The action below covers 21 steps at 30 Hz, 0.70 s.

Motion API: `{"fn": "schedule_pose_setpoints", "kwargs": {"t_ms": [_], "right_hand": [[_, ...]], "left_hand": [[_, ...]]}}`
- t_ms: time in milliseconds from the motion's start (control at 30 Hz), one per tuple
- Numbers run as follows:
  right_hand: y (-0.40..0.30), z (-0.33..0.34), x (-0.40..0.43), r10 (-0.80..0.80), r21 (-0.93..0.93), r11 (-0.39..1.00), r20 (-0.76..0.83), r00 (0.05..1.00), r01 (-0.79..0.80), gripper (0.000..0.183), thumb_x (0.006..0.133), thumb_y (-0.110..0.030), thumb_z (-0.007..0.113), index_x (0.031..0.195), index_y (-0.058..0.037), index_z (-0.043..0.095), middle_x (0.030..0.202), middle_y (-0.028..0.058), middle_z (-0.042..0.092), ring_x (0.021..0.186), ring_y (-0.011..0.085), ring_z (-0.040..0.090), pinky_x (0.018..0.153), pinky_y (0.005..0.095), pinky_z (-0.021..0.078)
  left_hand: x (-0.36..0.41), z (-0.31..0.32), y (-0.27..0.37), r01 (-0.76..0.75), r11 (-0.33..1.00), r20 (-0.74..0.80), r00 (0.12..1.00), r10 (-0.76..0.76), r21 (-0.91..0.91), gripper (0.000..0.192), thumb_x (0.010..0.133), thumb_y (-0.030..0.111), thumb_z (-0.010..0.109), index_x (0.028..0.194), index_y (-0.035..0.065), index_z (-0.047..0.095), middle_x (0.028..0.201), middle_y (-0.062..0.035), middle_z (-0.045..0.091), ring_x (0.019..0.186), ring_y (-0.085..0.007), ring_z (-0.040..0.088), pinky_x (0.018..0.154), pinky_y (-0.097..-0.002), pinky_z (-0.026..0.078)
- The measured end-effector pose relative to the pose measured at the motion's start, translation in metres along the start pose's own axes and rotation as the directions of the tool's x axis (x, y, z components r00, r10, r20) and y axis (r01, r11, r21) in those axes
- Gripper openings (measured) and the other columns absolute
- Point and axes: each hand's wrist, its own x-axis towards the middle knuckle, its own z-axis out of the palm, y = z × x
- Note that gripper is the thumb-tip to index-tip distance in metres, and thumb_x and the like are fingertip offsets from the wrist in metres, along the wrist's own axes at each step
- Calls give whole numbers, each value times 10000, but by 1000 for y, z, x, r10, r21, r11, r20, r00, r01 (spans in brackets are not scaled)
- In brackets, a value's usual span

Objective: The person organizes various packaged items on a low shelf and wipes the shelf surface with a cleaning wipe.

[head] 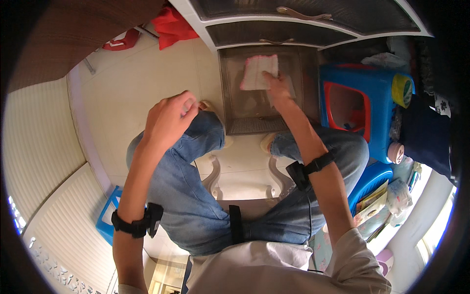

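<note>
My right hand [279,86] pinches a white cloth [259,73] with pink stitched edges, thumb on top. The cloth hangs over a brown, see-through plastic drawer [235,114], which stands pulled out between my feet and the white-framed drawer cabinet [216,35]. Part of the drawer's inside is hidden behind the cloth and hand. My left hand [169,117] is raised over my left knee, to the left of the drawer. Its fingers are curled in, and nothing shows in them.
Right of the drawer stands a blue plastic stool [380,95] with a red-rimmed opening; a yellow-green tape roll [402,90] is at its edge. Red fabric [174,27] lies on the floor at upper left. A dark wood panel [73,33] juts in. Behind my left arm is a blue stool [106,217].
</note>
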Motion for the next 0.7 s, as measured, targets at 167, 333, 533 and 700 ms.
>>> {"fn": "schedule_pose_setpoints", "kwargs": {"t_ms": [167,333,533,700], "right_hand": [[21,-14,27,-23,-217,976,-26,999,17,423,924,-292,652,1218,10,610,1040,109,676,939,245,621,856,404,485],[124,42,84,-292,-71,954,4,956,292,382,940,-140,547,1305,-34,579,1106,133,678,928,279,643,853,394,508],[120,152,-10,-320,-344,887,19,947,307,460,978,-127,418,1425,-23,437,1252,281,595,1113,415,609,935,447,486],[127,106,-35,-138,-269,950,85,987,156,379,1013,-286,454,1228,-5,588,1055,297,657,1019,469,628,850,471,496]], "left_hand": [[66,11,-3,20,1000,54,998,-20,6,217,936,267,591,1049,91,652,936,-90,717,878,-258,703,780,-367,533],[145,88,-38,137,976,19,991,-135,-168,374,922,393,550,1128,106,671,1050,-160,719,1025,-371,666,912,-446,514],[131,174,-88,404,882,184,912,-367,-243,582,934,437,504,1359,40,539,1206,-252,655,1127,-420,627,992,-466,481],[140,193,-56,428,867,237,897,-373,-255,552,950,469,487,1333,74,524,1185,-264,658,1126,-455,615,976,-517,479]]}}
